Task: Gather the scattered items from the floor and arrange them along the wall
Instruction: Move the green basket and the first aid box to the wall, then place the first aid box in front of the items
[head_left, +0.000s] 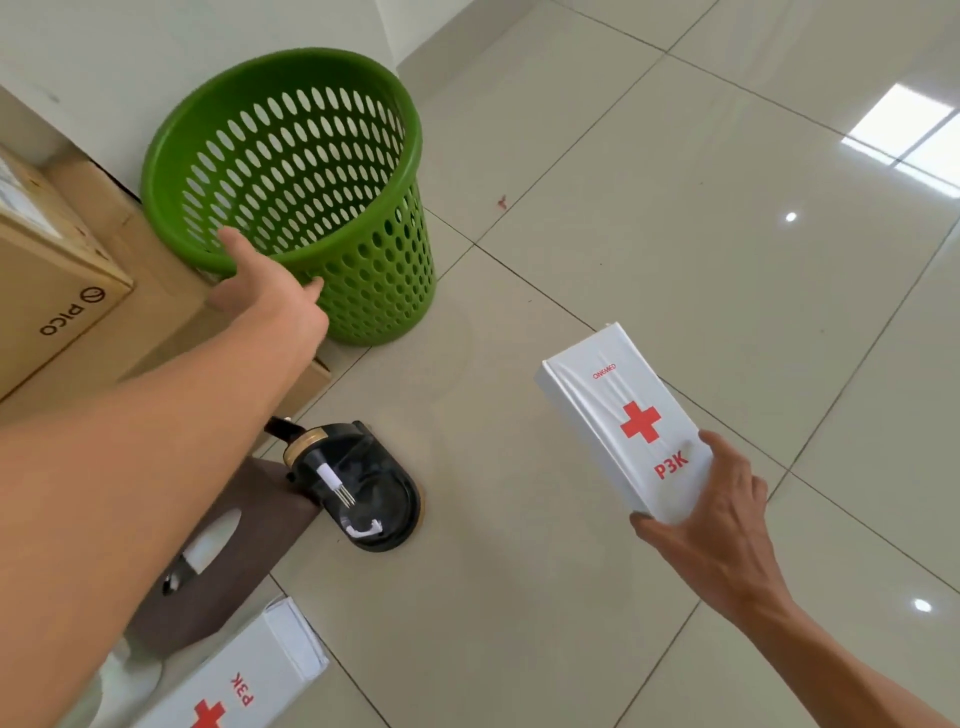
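A green perforated basket (363, 291) stands upright by the white wall (104, 67) at the upper left. My left hand (265, 291) grips its near rim, thumb over the edge. My right hand (711, 525) holds a white first-aid box (618, 410) with a red cross and "P3K" above the floor tiles, right of centre. A black device with a clear cover (363, 488) lies on the floor next to a brown tissue box (228, 561). A second white P3K box (244, 680) lies at the bottom left.
Cardboard boxes (57, 280), one marked PICO, are stacked against the wall at the left. Glossy pale floor tiles (675, 208) spread to the right and far side. A small red speck (501, 201) lies on a tile.
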